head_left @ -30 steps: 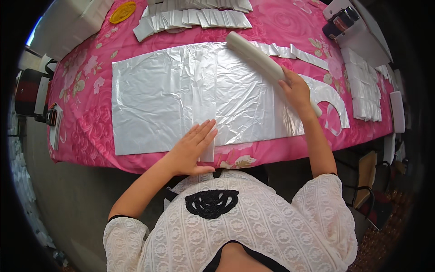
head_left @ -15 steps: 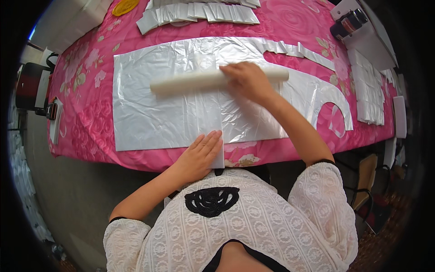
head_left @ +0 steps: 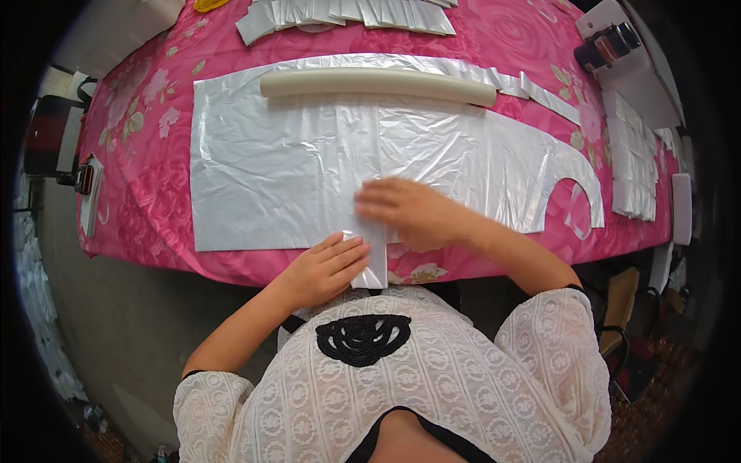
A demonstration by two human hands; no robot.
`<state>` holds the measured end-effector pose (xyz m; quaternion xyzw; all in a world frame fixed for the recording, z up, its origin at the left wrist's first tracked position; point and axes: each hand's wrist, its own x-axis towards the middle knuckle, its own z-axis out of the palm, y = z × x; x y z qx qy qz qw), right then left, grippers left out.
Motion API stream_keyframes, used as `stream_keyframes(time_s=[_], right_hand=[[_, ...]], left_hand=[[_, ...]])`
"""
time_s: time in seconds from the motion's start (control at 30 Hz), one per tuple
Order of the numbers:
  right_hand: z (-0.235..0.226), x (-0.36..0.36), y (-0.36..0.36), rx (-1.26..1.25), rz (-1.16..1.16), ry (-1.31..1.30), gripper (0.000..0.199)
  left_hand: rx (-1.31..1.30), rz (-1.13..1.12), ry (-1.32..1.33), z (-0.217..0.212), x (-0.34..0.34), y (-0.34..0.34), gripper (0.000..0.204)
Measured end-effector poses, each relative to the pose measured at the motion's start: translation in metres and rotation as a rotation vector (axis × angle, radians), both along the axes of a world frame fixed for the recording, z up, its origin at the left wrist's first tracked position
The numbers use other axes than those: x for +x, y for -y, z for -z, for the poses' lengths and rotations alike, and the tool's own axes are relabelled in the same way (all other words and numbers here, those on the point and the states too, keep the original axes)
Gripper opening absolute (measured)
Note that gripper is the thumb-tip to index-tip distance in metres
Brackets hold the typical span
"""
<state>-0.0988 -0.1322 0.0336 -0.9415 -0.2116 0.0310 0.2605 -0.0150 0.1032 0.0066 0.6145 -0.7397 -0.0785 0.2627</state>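
A big sheet of thin silver plastic (head_left: 278,174) lies flat on the bench (head_left: 154,131), which has a pink cloth with flowers on it. The sheet is shiny and full of small wrinkles. On its right side it is cut into a curved shape like an arch. A narrow folded strip (head_left: 369,231) runs down the middle of the sheet and hangs a little over the near edge of the bench.

The left hand (head_left: 328,266) lies flat and open on the bottom end of that strip, pressing it down. The right hand (head_left: 405,208) is also open, palm down, on the sheet just beside the strip. It looks blurry, so it is moving.

A moment ago the right hand was up at the far side, holding the long cream roll (head_left: 378,83). Now the roll lies by itself across the top edge of the sheet, and the right hand has come back near the left one. So the roll has been let go, and both hands are now on the strip, probably smoothing it.

Past the roll is a row of small folded silver pieces (head_left: 347,11). More folded pieces (head_left: 633,154) are stacked on the right. A black and red tool (head_left: 606,48) sits on a white board at the far right corner.
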Motion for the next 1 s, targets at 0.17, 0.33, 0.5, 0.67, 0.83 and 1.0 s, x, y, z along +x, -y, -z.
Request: stream_keyframes(time_s=[0.17,0.33,0.5,0.67,0.83,1.0], right_hand=[[0.015,-0.014,-0.02,0.012,0.146,0.158,0.05],[0.025,-0.009,-0.015,-0.102,0.203,0.269,0.041],[0.017,-0.002,-0.004,0.05,0.238,0.24,0.028],[0.006,0.022,0.0,0.418,0.71,-0.316,0.015],[-0.012,0.046,0.014,0.636,0.852,-0.746,0.022],[-0.006,0.037,0.004,0.422,0.848,-0.492,0.031]], left_hand=[[-0.1,-0.021,-0.085,-0.012,0.017,0.009,0.045],[0.002,-0.275,0.106,-0.017,0.025,0.03,0.051],[-0.034,-0.333,-0.042,-0.017,0.033,0.043,0.045],[0.155,-0.701,-0.747,-0.03,0.035,0.058,0.041],[-0.026,-0.517,-0.093,-0.011,0.029,0.061,0.057],[0.202,-0.489,0.111,0.0,0.014,0.062,0.062]])
